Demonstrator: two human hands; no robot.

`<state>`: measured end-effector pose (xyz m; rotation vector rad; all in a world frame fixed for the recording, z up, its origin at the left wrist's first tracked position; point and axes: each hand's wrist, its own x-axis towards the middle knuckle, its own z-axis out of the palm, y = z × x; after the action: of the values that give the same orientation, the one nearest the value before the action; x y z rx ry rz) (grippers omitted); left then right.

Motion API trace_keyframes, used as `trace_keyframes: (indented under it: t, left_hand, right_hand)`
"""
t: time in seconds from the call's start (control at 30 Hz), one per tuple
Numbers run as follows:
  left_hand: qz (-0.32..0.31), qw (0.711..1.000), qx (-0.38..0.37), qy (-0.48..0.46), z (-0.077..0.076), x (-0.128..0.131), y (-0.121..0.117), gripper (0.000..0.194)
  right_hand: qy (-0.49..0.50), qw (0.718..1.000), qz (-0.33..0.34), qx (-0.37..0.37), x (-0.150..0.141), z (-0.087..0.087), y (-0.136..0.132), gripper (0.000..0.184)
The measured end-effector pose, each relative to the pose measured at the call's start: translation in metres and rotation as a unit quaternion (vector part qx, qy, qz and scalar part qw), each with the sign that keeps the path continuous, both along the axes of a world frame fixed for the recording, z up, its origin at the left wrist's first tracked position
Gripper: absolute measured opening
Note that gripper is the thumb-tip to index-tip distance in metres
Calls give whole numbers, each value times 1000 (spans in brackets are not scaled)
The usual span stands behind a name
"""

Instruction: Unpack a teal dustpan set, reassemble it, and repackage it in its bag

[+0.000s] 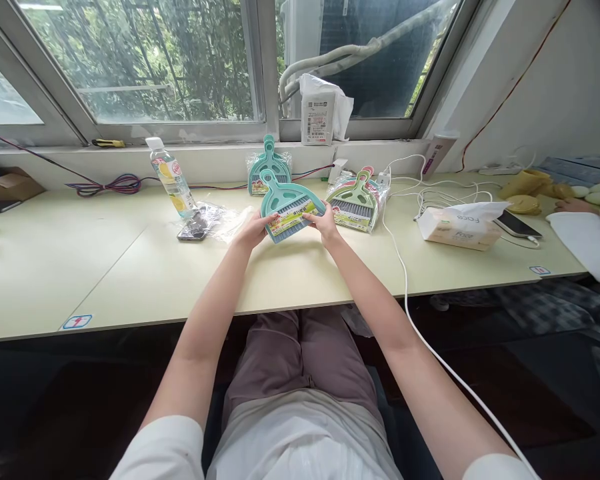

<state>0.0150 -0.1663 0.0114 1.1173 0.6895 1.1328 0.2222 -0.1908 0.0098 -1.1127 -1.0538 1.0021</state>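
Between my hands is a teal dustpan and brush set (285, 195), unwrapped, with grey bristles and a yellow-green label across it, handle tilted up and to the left. My left hand (254, 229) is closed on its lower left edge, thumb on the front. My right hand (323, 220) grips its right edge, thumb by the label. Behind it, a second teal set (269, 163) in clear plastic leans at the window ledge. To the right of my right hand lies a green and pink dustpan and brush set (356, 203) in clear wrapping.
Left of my hands are a crumpled clear plastic bag (225, 220), a phone (193, 230) and a tilted drink bottle (171, 177). A tissue pack (457, 225), white cables (405, 267) and another phone (517, 223) lie right. Another person's sleeve (587, 240) rests at the far right.
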Motion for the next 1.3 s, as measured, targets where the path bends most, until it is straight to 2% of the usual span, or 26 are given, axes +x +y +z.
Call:
trace_keyframes:
  t: [0.13,0.33,0.5,0.63,0.73,0.87,1.0,1.3]
  left_hand:
    - [-20,1000,19,13,1,2,-3,54]
    - [-22,999,36,8,-2,2,-1,48]
    - [-15,999,47,-2,-4,3,1,56]
    - [-9,998,70,-1,-4,7,2,58]
    - [-8,997,79,-6,-3,12,2,58]
    - [-2,996,93,-14,-2,16,-1,59]
    - [5,995,102,-2,-1,16,-4,60]
    - [15,994,105,3,-2,17,-3,59]
  right_hand:
    - [3,1000,-3,-2,1,2,0,77]
    - [3,1000,-9,-13,1,8,-5,75]
    - [15,1000,-9,-6,1,8,-6,75]
    - [73,997,7,9,2,7,-7,60]
    - [120,991,45,24,-2,9,-11,50]
    - [90,990,111,-11,-13,10,-18,33]
    - [119,984,120,-53,-17,7,-18,16]
    - [168,977,121,-51,-14,5,-13,10]
